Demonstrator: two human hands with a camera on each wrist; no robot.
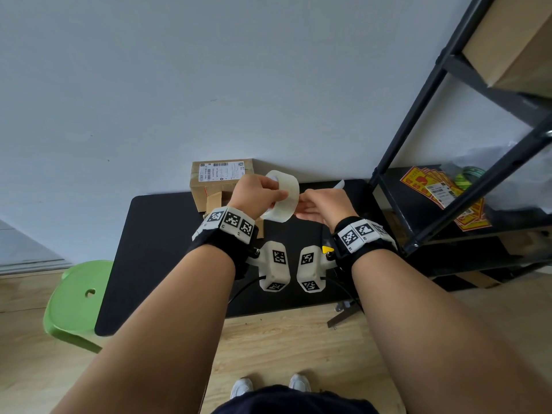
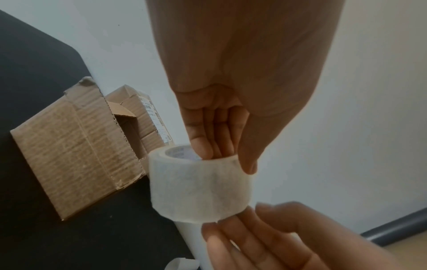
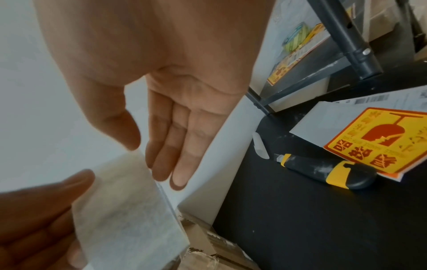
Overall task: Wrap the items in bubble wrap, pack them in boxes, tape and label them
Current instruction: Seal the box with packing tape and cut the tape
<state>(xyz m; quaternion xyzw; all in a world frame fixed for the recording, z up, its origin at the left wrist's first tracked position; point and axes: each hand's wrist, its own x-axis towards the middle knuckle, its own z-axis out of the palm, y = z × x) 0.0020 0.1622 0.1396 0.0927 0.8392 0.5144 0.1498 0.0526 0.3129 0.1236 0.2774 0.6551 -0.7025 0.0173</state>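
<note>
**Q:** Status of the job?

**A:** Mid-task, I am judging. One labelled box [image 1: 221, 174] is sitting sealed against the wall, behind the tape roll [image 1: 282, 196]. A second box [image 2: 76, 148] is lying just left of the roll in the left wrist view, one flap open, no tape over that opening, no label visible on the faces shown. Contents hidden, so I cannot say whether the wrapping is done. Taping and labelling of that one are looking outstanding.

**Q:** Where is the roll, and who is holding it?

**A:** I am holding it in the air above the black table [image 1: 155, 252]. My left hand [image 1: 257, 196] is gripping it: fingers hooked through the core, thumb on the outer face.

**Q:** Right hand?

**A:** My right hand [image 1: 324, 204] is just right of the roll, fingers straight, tips at its outer face, grasping nothing. Probably feeling for the tape end.

**Q:** Tools?

**A:** Utility knife [image 3: 325, 169] and fragile stickers [image 3: 379, 140] are lying right of the roll.
</note>
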